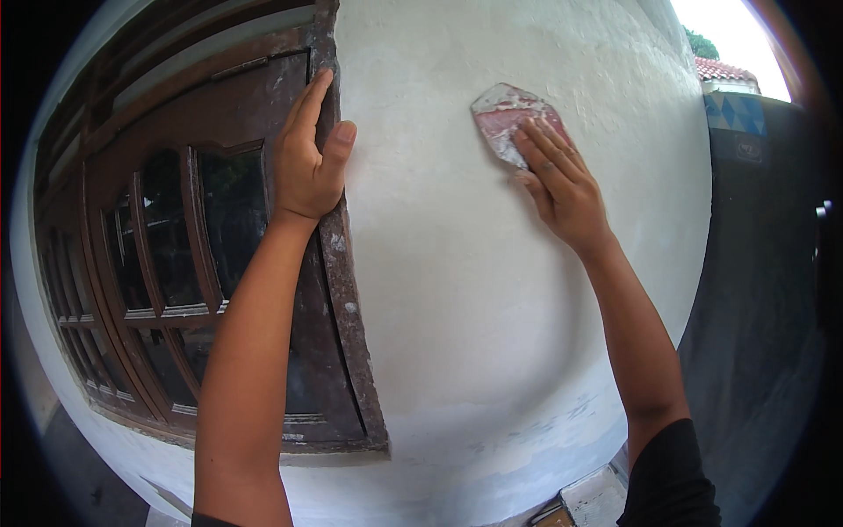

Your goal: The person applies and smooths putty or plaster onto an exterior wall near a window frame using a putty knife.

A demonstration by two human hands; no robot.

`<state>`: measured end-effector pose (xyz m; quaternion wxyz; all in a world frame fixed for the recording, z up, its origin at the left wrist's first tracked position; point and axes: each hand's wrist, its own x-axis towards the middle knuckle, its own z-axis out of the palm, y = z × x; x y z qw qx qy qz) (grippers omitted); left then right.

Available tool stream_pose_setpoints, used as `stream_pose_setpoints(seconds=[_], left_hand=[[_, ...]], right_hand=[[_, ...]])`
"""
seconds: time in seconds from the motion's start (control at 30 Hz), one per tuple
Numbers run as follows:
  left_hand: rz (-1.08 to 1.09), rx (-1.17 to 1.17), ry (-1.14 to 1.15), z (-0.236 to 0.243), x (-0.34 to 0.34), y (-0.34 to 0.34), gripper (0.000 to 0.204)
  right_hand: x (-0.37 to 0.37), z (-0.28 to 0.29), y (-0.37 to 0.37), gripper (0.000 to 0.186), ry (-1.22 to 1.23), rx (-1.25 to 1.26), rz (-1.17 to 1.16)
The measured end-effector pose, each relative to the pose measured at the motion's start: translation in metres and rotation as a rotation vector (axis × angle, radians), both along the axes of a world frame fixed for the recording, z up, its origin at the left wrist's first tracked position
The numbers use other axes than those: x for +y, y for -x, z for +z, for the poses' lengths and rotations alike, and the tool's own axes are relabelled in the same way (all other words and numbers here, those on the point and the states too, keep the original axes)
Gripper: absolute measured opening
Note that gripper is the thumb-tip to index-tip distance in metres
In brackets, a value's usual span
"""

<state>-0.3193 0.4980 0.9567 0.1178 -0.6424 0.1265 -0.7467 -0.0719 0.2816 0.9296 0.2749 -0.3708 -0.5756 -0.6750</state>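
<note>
My right hand (562, 184) is pressed toward the pale wall (457, 290), its fingers laid over a flat, angular reddish piece (507, 119) smeared with white. The piece lies against the wall surface; its exact kind does not show, and the fingers cover its lower right part. My left hand (309, 162) is raised at the brown wooden window frame (338, 255), fingers straight and thumb apart, with nothing in it. Its edge appears to rest on the frame beside the wall.
Brown window shutters with glass panes (171, 228) fill the left side. Bluish-grey patches mark the lower wall. A dark upright surface (755, 290) stands beyond the wall's right end, with a tiled roof (724, 72) behind. Below right lies a pale box-like object (595, 501).
</note>
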Motion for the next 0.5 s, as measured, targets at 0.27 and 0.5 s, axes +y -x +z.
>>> stream_pose_setpoints(seconds=[0.27, 0.5], left_hand=[[-0.022, 0.008, 0.001, 0.001, 0.001, 0.002, 0.073], [-0.026, -0.002, 0.002, 0.0, 0.001, 0.003, 0.072]], right_hand=[[0.019, 0.046, 0.034, 0.038, -0.088, -0.076, 0.056], [0.018, 0.017, 0.028, 0.037, 0.009, 0.017, 0.065]])
